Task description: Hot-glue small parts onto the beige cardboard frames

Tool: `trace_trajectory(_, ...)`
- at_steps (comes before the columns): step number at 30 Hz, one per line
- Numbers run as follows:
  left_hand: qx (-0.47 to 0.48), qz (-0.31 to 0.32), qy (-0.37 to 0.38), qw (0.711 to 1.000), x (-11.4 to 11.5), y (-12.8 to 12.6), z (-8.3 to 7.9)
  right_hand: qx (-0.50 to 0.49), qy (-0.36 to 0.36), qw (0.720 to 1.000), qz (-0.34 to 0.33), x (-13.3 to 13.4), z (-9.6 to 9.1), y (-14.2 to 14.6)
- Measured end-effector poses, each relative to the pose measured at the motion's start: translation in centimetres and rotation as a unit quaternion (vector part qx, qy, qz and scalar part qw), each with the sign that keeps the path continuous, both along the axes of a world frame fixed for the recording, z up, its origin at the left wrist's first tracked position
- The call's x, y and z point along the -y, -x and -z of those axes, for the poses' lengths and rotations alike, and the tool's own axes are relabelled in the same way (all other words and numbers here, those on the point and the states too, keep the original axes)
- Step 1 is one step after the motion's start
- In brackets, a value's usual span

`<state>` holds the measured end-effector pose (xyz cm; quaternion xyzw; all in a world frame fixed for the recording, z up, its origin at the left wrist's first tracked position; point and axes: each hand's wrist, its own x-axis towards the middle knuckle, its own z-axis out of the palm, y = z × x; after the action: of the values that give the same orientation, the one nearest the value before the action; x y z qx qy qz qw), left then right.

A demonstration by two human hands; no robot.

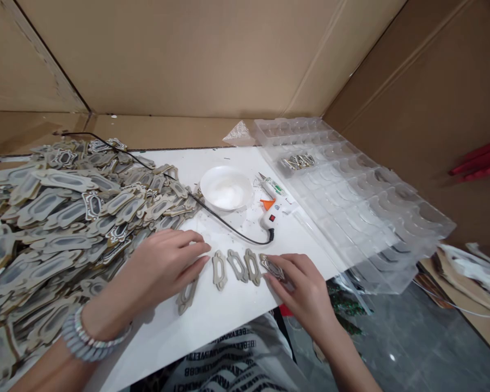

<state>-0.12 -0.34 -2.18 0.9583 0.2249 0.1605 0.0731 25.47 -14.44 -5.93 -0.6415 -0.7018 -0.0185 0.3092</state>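
Above the white table, my left hand (pixel 169 264) has its fingers loosely bent and apart, with nothing seen between them. Partly under it lies a grey, ornate frame-shaped plaque (pixel 185 299). Between the thumb and fingers of my right hand (pixel 304 283) is a plaque with a patterned light outline (pixel 273 267), tilted on the table. Three more plaques stand in a short row between the hands: a left one (pixel 219 270), a middle one (pixel 237 265) and a right one (pixel 252 267).
A large heap of plaques (pixel 65 218) covers the left side. A white bowl (pixel 227 206), an orange-tipped white tool (pixel 269 218) with a black cable (pixel 228 226) and another pointed tool (pixel 273 187) lie behind. Clear compartment trays (pixel 343 190) stand right, one holding small metal parts (pixel 297 161).
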Motion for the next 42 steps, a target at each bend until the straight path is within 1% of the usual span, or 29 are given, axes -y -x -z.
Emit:
trace_trajectory(3,0.005,-0.004,-0.002,1.0,0.0,0.2,0.3,0.007,-0.019,1.0,-0.006,0.2,0.0,0.0)
trace_trajectory(5,0.005,-0.003,0.003,1.0,0.0,0.2,0.5,0.008,-0.027,1.0,0.007,0.2,0.0,0.1)
trace_trajectory(8,0.005,-0.012,0.024,1.0,0.0,0.3,0.4,-0.002,-0.02,0.999,0.025,0.0,0.3,0.3)
trace_trajectory(10,0.001,-0.032,0.05,0.998,-0.3,0.5,0.1,0.006,-0.021,0.999,0.044,0.0,0.4,0.3)
trace_trajectory(13,-0.011,-0.06,0.113,0.992,-1.0,1.3,-1.0,0.027,-0.04,0.997,0.064,0.0,0.4,0.1)
trace_trajectory(16,-0.011,-0.06,0.152,0.986,-1.2,2.5,-1.9,0.019,-0.035,0.999,0.026,0.3,0.1,0.0)
trace_trajectory(18,-0.03,-0.055,0.155,0.986,-0.7,3.0,-2.0,0.012,-0.016,1.0,0.0,0.5,0.1,0.1)
trace_trajectory(20,-0.075,-0.061,0.157,0.983,0.4,3.1,-1.6,0.012,-0.006,1.0,-0.005,0.6,0.3,0.3)
trace_trajectory(23,-0.136,-0.09,0.161,0.973,2.1,2.6,-0.8,0.013,-0.003,1.0,-0.003,0.6,0.6,0.8)
trace_trajectory(25,-0.162,-0.104,0.174,0.966,2.8,1.9,-0.6,0.009,-0.001,1.0,-0.008,0.4,0.7,1.2)
trace_trajectory(30,-0.209,-0.121,0.217,0.946,3.1,0.2,-1.1,-0.001,0.02,0.999,-0.034,-0.3,0.2,1.9)
trace_trajectory(32,-0.225,-0.134,0.213,0.941,3.0,-0.3,-1.3,0.008,0.024,0.999,-0.04,-0.5,0.1,2.3)
trace_trajectory(34,-0.234,-0.146,0.189,0.943,3.2,-0.6,-1.4,0.017,0.028,0.999,-0.043,-0.7,0.1,2.6)
trace_trajectory(37,-0.214,-0.167,0.162,0.949,3.8,0.1,-1.3,0.013,0.03,0.998,-0.047,-0.8,0.0,2.9)
trace_trajectory(40,-0.178,-0.197,0.169,0.949,5.1,1.9,-0.9,0.012,0.028,0.998,-0.05,-1.0,0.0,2.9)
trace_trajectory(42,-0.168,-0.203,0.193,0.945,6.1,2.8,-0.7,0.017,0.026,0.998,-0.056,-1.2,-0.1,2.8)
